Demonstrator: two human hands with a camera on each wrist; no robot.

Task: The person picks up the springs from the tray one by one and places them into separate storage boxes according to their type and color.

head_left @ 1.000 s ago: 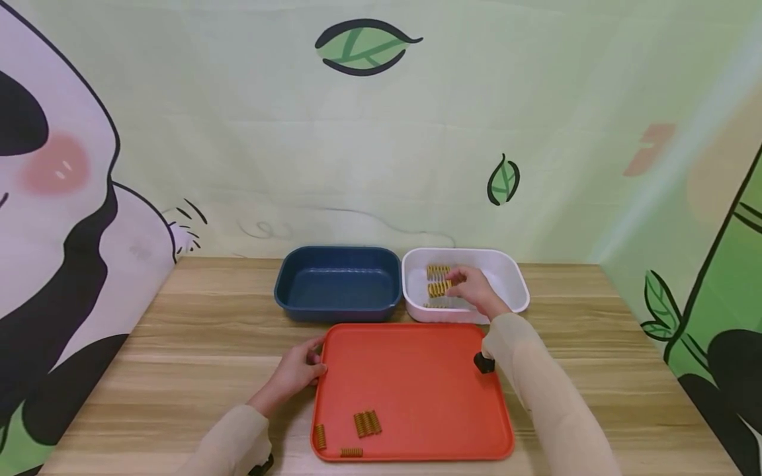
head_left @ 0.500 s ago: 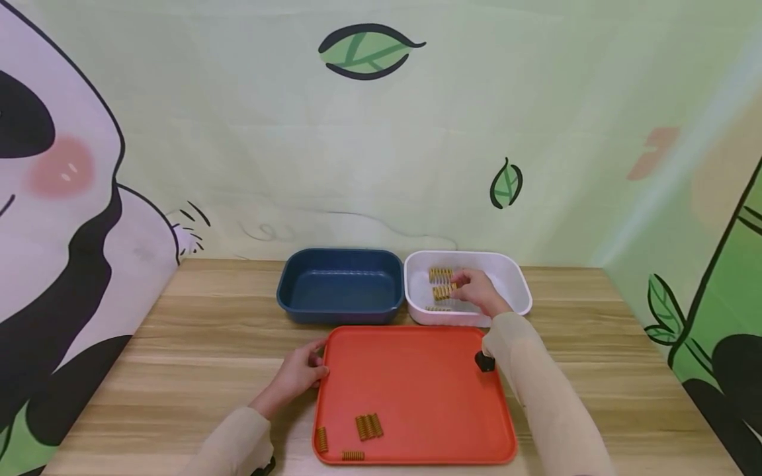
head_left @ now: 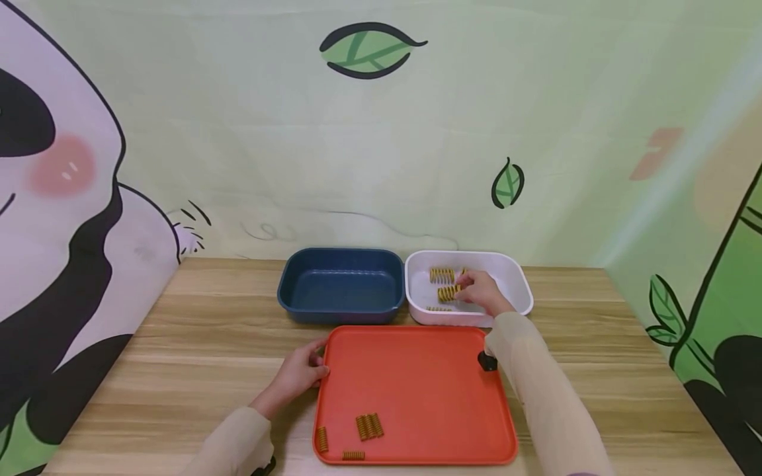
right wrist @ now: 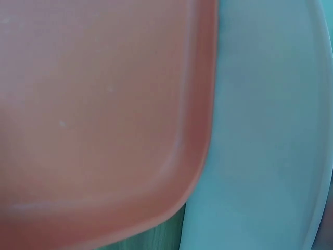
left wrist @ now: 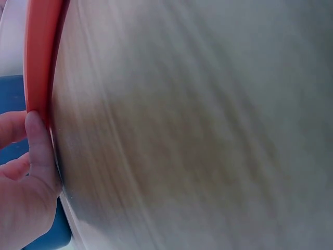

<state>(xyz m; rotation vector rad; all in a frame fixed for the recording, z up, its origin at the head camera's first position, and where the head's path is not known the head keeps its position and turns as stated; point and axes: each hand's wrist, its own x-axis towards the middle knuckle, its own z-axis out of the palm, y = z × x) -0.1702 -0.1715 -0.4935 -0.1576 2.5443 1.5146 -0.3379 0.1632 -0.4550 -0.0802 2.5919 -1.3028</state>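
In the head view, my right hand [head_left: 481,292] reaches into the white bin [head_left: 516,284]. Its thumb and fingertips pinch the right end of a gold coil spring [head_left: 448,293]. Another spring [head_left: 442,276] lies just behind, one [head_left: 438,309] shows at the bin's front wall, and part of one more peeks out past the fingers. My left hand [head_left: 297,375] grips the left rim of the red tray [head_left: 417,383]; the left wrist view has the thumb [left wrist: 39,140] against that rim. The right wrist view catches only the tray's corner [right wrist: 177,177] and a pale sleeve [right wrist: 265,135], not the fingers.
A navy blue bin [head_left: 340,317] stands left of the white one, both behind the tray. At the tray's front left lie a row of springs [head_left: 370,427], one by the left rim [head_left: 322,439] and one by the front rim [head_left: 354,455]. A printed cloth [head_left: 381,145] hangs behind the wooden table [head_left: 208,330].
My right hand has shifted slightly right inside the white bin, and the spring at its fingertips has slid right with it. The left hand stays at the tray rim.
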